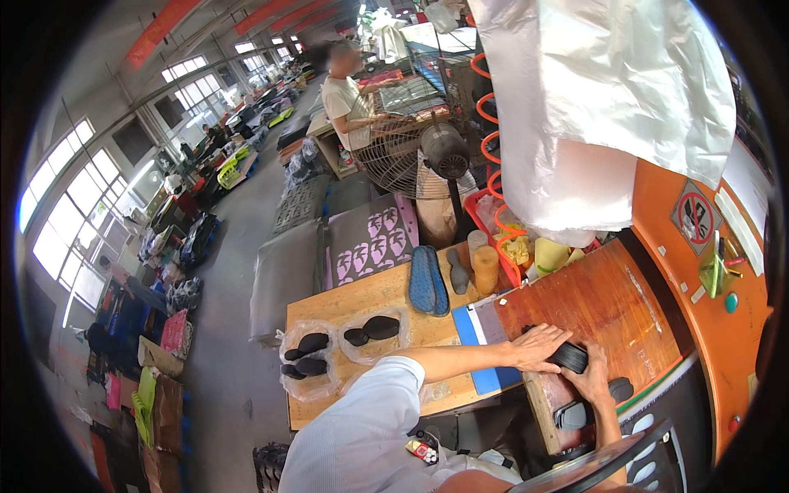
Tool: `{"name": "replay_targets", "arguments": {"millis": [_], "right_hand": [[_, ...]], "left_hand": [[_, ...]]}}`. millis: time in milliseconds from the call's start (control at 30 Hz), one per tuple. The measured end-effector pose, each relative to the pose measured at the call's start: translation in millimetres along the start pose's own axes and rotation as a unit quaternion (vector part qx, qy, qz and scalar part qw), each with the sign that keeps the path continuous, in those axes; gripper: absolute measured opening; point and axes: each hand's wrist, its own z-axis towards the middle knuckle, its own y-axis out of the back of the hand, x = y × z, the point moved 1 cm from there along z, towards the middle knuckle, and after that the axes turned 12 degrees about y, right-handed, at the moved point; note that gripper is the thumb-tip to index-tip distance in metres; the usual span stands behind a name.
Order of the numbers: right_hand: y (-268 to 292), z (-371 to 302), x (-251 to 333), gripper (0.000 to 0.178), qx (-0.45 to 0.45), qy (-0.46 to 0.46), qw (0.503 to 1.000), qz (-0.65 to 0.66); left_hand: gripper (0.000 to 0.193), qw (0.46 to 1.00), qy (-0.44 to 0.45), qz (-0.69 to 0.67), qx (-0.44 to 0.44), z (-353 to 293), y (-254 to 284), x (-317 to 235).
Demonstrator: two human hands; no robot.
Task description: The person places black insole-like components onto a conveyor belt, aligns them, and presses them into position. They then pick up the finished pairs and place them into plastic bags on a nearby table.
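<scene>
On the reddish wooden board, a stack of black sole-shaped pieces point(569, 357) sits between my two hands. My left hand point(538, 347) closes on its left side, fingers along the far edge and thumb near the front. From the right, my right hand point(592, 380) wraps its fingers around the same stack. Part of the stack is hidden by the fingers. Close to my right wrist lie more dark sole-shaped pieces point(621, 389). A grey-black stack point(570, 416) rests at the board's near edge.
Bagged black pieces point(380, 329) lie on the light wooden table point(316, 311) at left. Blue insoles point(427, 281) and a tan cylinder point(486, 271) stand farther back. A caged fan point(445, 150), red coiled hose point(488, 107) and hanging white sheet point(592, 90) border the workspace. Another person point(341, 99) works beyond.
</scene>
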Motion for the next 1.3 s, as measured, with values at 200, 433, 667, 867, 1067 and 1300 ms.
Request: {"name": "replay_targets", "arguments": {"millis": [200, 433, 667, 867, 1067, 1300], "right_hand": [[-16.2, 5.6, -16.2, 0.055, -0.117, -0.144, 0.958, 0.22], [-29.2, 18.7, 16.7, 0.048, -0.097, -0.141, 0.983, 0.065], [-24.9, 30.3, 20.4, 0.05, -0.056, -0.044, 0.996, 0.057], [-10.6, 5.2, 18.7, 0.081, 0.082, 0.09, 0.987, -0.107], [-7.9, 10.4, 26.7, 0.067, 0.077, 0.061, 0.991, -0.088], [-7.9, 24.9, 8.4, 0.077, 0.067, 0.101, 0.991, -0.063]], "left_hand": [[0.089, 0.999, -0.024, 0.039, 0.028, 5.9, -11.7, 8.1], [0.101, 0.998, 0.044, -0.045, 0.012, -10.3, 6.8, 4.4], [0.11, 0.998, 0.004, -0.06, -0.011, -7.9, -6.3, 2.2], [0.112, 0.997, -0.018, -0.079, 0.013, -6.1, -2.3, 8.0], [0.075, 0.998, 0.058, 0.001, 0.012, -30.1, 18.8, 46.7], [0.061, 0.998, 0.043, -0.03, -0.034, -21.9, 4.3, 62.9]]}}
